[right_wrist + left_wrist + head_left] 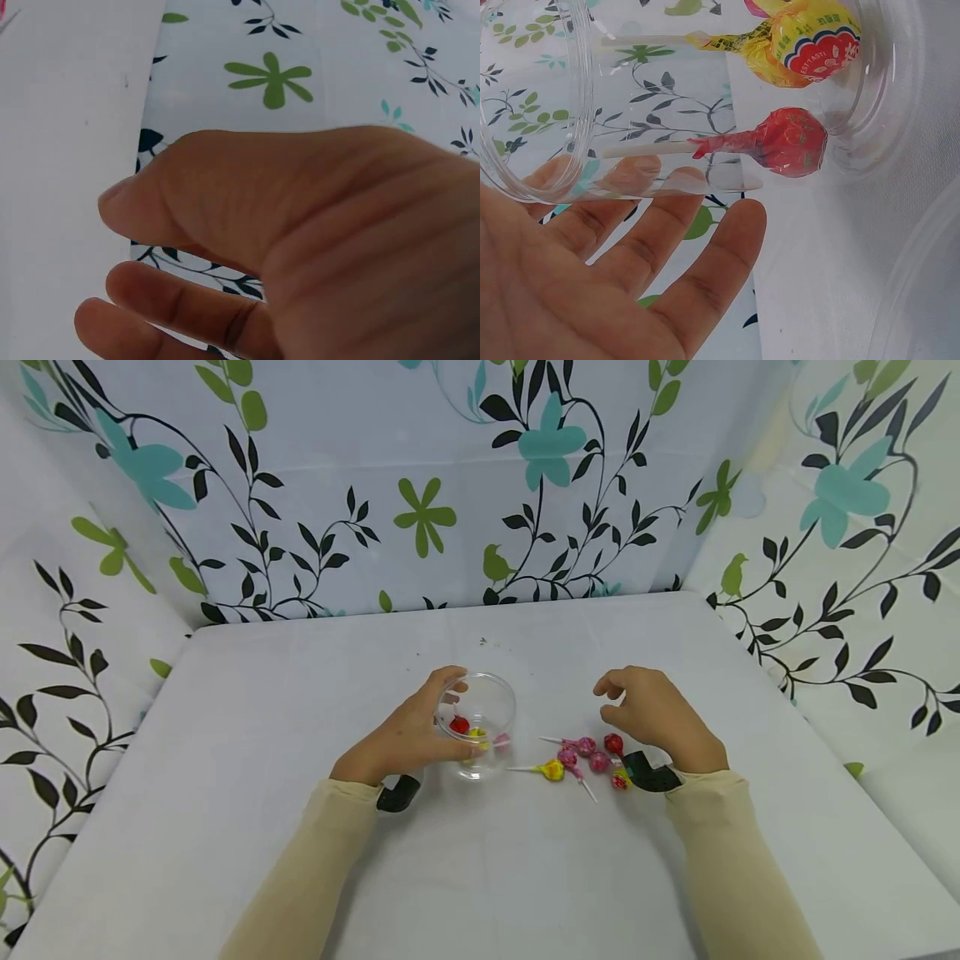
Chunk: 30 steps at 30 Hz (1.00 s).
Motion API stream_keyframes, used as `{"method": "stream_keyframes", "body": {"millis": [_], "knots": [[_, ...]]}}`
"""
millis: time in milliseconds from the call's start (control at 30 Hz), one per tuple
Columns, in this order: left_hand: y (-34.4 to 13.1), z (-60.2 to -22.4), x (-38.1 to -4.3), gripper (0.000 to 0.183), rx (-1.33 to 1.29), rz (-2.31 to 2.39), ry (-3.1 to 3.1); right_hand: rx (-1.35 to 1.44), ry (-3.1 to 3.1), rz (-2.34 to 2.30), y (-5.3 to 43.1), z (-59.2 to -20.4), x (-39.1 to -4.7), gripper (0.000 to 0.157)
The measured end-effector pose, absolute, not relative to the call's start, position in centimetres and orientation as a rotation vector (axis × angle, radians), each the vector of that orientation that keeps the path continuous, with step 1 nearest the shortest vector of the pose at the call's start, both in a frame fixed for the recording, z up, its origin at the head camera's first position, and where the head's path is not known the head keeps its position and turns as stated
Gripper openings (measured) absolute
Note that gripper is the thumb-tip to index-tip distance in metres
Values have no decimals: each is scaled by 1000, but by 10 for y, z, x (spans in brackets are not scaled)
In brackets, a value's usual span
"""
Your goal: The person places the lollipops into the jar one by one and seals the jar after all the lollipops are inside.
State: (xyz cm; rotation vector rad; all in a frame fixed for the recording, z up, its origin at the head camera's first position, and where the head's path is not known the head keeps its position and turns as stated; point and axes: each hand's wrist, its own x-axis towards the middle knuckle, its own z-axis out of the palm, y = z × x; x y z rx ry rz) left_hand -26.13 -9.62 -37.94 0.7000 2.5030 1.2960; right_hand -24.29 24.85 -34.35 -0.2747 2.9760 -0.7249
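My left hand (408, 731) holds a clear plastic jar (498, 710), thumb at the front and fingers at the far side. Inside lie a red lollipop (791, 142), a yellow lollipop (810, 45) and something pink, partly cut off in the left wrist view. To the right of the jar, several lollipops lie loose on the table: a yellow lollipop (553, 770), a red lollipop (613, 743) and pink ones such as this pink lollipop (599, 762). Above and beyond them hovers my right hand (656, 710), fingers loosely bent and nothing between them.
A white-covered table (225, 827) spreads under both hands. Behind and beside it hangs a leaf-patterned curtain (337, 468). In the left wrist view, a clear round edge (915, 292) shows at the lower right; what it belongs to I cannot tell.
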Motion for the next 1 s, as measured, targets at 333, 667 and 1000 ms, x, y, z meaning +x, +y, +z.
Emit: {"method": "stream_keyframes", "body": {"millis": [333,667,1000], "knots": [[-97,-379,-263,102,694,1296,2509,-200,2776,-654,264,-369,-248,22],[-95,-379,-261,102,677,1273,2507,-210,2723,-728,268,-382,-247,15],[-97,-379,-261,102,689,1301,2498,-234,2863,-688,265,-382,-251,11]]}}
